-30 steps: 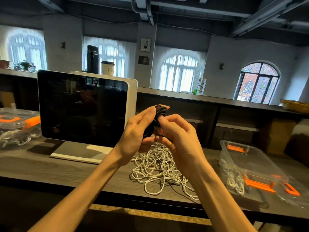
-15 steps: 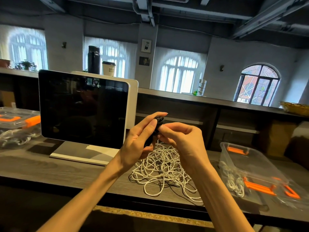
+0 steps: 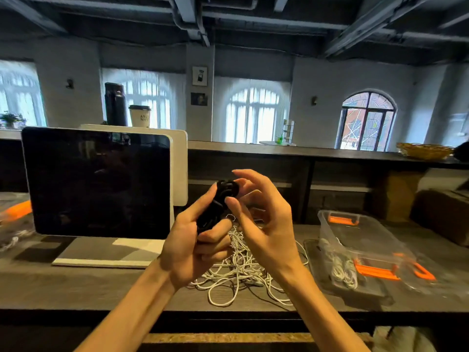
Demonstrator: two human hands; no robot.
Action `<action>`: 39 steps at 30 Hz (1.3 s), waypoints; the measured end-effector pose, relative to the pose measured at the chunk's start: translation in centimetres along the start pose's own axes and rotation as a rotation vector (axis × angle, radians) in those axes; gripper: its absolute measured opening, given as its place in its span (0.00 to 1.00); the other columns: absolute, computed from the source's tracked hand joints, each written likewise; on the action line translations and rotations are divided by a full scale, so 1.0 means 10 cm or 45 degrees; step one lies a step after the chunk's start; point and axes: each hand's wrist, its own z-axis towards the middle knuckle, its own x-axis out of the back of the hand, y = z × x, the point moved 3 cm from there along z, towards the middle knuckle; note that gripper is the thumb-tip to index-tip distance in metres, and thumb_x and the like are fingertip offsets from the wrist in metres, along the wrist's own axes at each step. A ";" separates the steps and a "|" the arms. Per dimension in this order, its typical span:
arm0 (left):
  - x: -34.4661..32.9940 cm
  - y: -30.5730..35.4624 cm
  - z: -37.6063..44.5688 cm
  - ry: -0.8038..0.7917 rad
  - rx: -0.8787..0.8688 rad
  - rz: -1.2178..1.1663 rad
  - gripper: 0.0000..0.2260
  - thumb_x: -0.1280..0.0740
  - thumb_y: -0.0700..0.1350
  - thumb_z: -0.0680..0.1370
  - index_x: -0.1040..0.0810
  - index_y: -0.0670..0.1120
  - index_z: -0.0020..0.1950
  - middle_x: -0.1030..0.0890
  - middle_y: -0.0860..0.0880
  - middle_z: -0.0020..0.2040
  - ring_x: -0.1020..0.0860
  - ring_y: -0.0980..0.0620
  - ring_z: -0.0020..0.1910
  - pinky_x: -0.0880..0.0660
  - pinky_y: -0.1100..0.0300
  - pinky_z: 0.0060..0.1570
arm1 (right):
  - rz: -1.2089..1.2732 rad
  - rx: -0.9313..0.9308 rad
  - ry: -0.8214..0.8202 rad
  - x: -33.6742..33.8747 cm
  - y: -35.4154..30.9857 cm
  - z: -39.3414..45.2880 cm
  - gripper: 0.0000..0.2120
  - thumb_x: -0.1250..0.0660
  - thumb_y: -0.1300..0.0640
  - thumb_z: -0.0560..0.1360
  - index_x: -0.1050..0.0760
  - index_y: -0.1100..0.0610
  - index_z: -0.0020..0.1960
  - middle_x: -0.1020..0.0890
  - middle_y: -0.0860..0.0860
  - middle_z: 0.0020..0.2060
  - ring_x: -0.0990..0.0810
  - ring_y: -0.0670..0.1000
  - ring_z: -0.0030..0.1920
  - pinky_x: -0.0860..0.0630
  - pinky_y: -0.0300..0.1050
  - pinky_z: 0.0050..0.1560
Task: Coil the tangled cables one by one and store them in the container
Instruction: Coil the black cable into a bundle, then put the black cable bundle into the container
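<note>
Dark wooden surface (image 3: 76, 283): left hand (image 3: 193, 247) grips black cable coil (image 3: 218, 204); right hand (image 3: 264, 224) fingers loose, thumb touching it.

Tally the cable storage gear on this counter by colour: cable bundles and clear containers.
Black coiled cable, gripped in the left hand: 1
White tangled cable pile: 1
White coiled cables in the open container: 2, as far as I can tell
Clear containers with orange latches, counting the one at far left: 2
Total: 6
</note>
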 end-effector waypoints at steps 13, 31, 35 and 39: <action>-0.30 -0.55 0.47 0.216 0.215 -0.027 0.16 0.27 0.56 0.75 0.14 0.43 0.49 0.47 0.52 0.25 0.50 0.56 0.22 0.49 0.65 0.20 | -0.266 -0.001 -0.103 0.88 0.26 -0.25 0.20 0.24 0.68 0.74 0.16 0.54 0.63 0.22 0.48 0.55 0.21 0.47 0.50 0.23 0.32 0.46; -0.98 -1.53 2.10 0.262 0.122 0.907 0.21 0.44 0.62 0.83 0.22 0.47 0.60 0.16 0.47 0.42 0.21 0.51 0.36 0.27 0.59 0.33 | -0.110 -0.580 0.343 2.69 0.72 -0.18 0.13 0.27 0.59 0.78 0.19 0.53 0.62 0.14 0.54 0.49 0.13 0.51 0.52 0.15 0.46 0.49; -0.71 -1.52 2.36 0.359 -0.033 1.186 0.06 0.35 0.48 0.82 0.21 0.48 0.55 0.18 0.48 0.44 0.21 0.54 0.39 0.28 0.62 0.36 | -0.685 -0.804 0.127 2.97 1.27 0.03 0.15 0.24 0.52 0.75 0.19 0.52 0.61 0.15 0.51 0.48 0.15 0.50 0.50 0.15 0.46 0.45; -0.48 -1.66 2.53 0.310 0.013 1.364 0.03 0.32 0.45 0.80 0.19 0.51 0.51 0.18 0.48 0.49 0.20 0.52 0.48 0.25 0.59 0.41 | -1.063 -1.049 -0.189 2.98 1.96 0.08 0.20 0.23 0.51 0.74 0.21 0.55 0.62 0.16 0.55 0.51 0.15 0.54 0.48 0.14 0.54 0.45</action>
